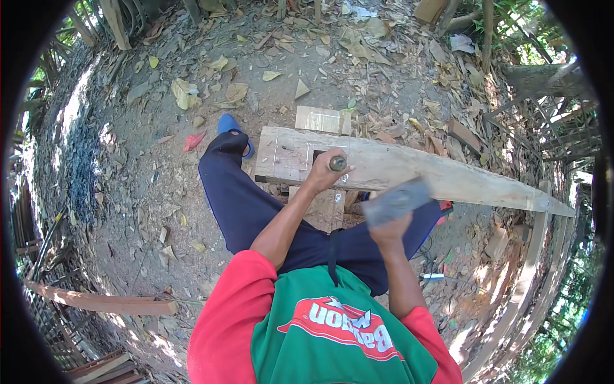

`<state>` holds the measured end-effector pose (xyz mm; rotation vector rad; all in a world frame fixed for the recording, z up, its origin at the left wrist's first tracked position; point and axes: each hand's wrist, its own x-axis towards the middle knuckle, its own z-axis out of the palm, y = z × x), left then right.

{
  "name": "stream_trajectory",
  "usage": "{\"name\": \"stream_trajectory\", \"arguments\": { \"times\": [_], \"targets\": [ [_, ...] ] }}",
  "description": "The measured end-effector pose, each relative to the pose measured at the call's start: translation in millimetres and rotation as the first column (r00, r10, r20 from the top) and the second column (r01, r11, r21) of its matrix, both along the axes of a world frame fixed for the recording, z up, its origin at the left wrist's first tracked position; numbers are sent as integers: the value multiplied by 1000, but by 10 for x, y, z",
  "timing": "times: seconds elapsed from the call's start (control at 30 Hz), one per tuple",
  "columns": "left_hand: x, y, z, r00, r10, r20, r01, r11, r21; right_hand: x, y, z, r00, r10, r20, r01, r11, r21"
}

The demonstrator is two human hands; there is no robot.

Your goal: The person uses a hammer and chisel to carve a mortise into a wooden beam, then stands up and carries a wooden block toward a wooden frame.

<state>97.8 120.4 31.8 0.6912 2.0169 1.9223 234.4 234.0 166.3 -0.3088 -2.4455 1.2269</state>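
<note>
A long pale timber beam point(441, 169) lies across in front of me, with pencil lines and a dark rectangular cut point(317, 156) near its left end. My left hand point(322, 174) is wrapped round an upright chisel point(338, 164) beside that cut. Only the round top of its handle shows; the blade is hidden below my hand. To the right, my right hand point(391, 230) grips a blocky grey mallet point(398, 202), blurred by motion and held above the beam's near edge, apart from the chisel. Its handle is mostly hidden.
A flat wood offcut point(322, 120) lies beyond the beam, and a brown block point(464, 136) rests farther right. My blue shoe point(230, 125) is beside the beam's left end. A curved plank point(105, 301) lies at lower left. Dry leaves litter the ground.
</note>
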Motion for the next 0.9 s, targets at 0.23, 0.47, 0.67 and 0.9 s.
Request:
{"name": "stream_trajectory", "arguments": {
  "times": [0.23, 0.47, 0.67, 0.9],
  "targets": [
    [-146, -39, -146, 998, 21, 59, -24, 998, 50, -256, 4, -301, 884, 42, 465, -62, 998, 27],
    [-54, -82, -125, 996, 33, 86, -32, 999, -14, -343, 320, 1613, 973, -210, -98, 192, 967, -167],
    [-12, -56, -88, 995, 24, 97, -21, 999, -25, -502, 122, 2710, 571, 91, -816, -519, 810, -273],
    [-15, -142, -438, 989, 144, 43, -147, 987, 67, -401, -209, -509, 886, 96, 454, -79, 995, -57]
  ]
}}
